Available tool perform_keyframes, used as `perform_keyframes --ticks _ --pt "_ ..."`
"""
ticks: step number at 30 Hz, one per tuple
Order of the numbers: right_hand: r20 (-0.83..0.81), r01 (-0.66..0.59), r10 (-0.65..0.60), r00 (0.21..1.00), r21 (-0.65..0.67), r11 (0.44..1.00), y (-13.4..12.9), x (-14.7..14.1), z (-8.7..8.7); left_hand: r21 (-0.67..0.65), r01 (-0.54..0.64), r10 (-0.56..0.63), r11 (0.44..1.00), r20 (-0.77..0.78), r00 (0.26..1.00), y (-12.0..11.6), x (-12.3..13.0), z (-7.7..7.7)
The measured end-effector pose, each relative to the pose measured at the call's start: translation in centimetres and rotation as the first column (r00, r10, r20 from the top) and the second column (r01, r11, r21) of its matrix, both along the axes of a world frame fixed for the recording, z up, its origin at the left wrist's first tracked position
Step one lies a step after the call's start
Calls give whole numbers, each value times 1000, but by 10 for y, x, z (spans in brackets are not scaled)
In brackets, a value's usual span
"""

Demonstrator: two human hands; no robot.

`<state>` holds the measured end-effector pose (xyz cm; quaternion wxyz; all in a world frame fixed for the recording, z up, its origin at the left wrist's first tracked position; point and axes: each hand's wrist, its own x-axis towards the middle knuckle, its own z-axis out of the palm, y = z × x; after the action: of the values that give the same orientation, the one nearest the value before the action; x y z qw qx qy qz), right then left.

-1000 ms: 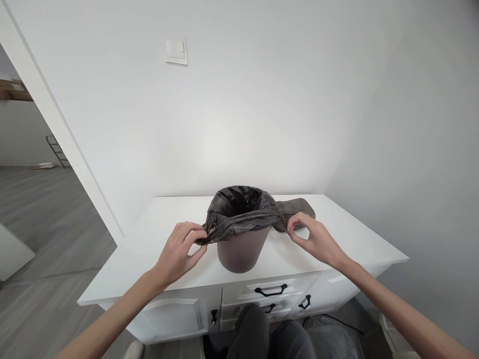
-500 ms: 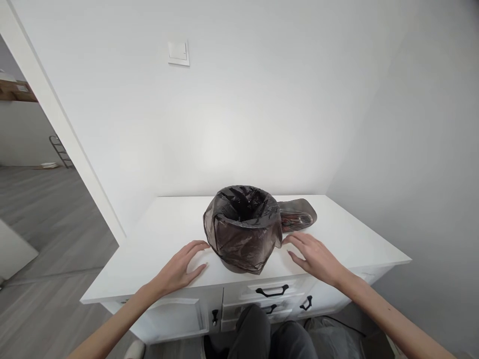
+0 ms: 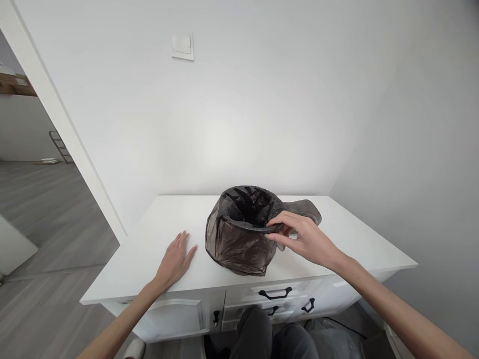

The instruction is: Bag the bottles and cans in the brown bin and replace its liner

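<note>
A round bin lined with a thin dark plastic bag (image 3: 241, 249) stands upright on the white cabinet top (image 3: 142, 254), the bag folded out over its rim and hanging down outside. My right hand (image 3: 299, 237) pinches the bag-covered rim at the bin's right side, thumb outside and fingers over the edge. Left of the bin, my left hand (image 3: 175, 259) lies flat on the cabinet top with its fingers spread, touching nothing else. Behind my right hand, a flat dark translucent packet (image 3: 307, 207) lies partly hidden.
Below the top are white drawers and doors with black handles (image 3: 275, 293). A wall with a light switch (image 3: 182, 47) rises behind. At the left, a doorway shows grey floor and a metal rack (image 3: 60, 145). A clear plastic bag (image 3: 333, 339) lies on the floor.
My right hand has moved up and left from beside the bin onto its rim and closed there. My left hand has drawn away from the bin and flattened on the cabinet top.
</note>
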<state>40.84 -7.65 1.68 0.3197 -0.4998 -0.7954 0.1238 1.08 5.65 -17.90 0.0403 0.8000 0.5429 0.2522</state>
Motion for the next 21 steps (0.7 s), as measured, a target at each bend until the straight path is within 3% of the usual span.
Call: perform_keyframes --ticks 6,12,17,21 --pt "-52 46 -42 998 64 997 -1 -6 1 12 -1 1 1000 -54 999 1 -2 -8" --pt "-96 178 -165 982 154 972 -37 -5 24 7 0 1 1000 -113 994 4 -4 -15" --pt "-89 312 -300 950 224 923 -73 27 33 14 3 -1 1000 -137 991 2 -2 -12" --pt "-49 472 -479 877 284 835 -94 73 23 2 5 -4 1000 -141 990 0 0 -7"
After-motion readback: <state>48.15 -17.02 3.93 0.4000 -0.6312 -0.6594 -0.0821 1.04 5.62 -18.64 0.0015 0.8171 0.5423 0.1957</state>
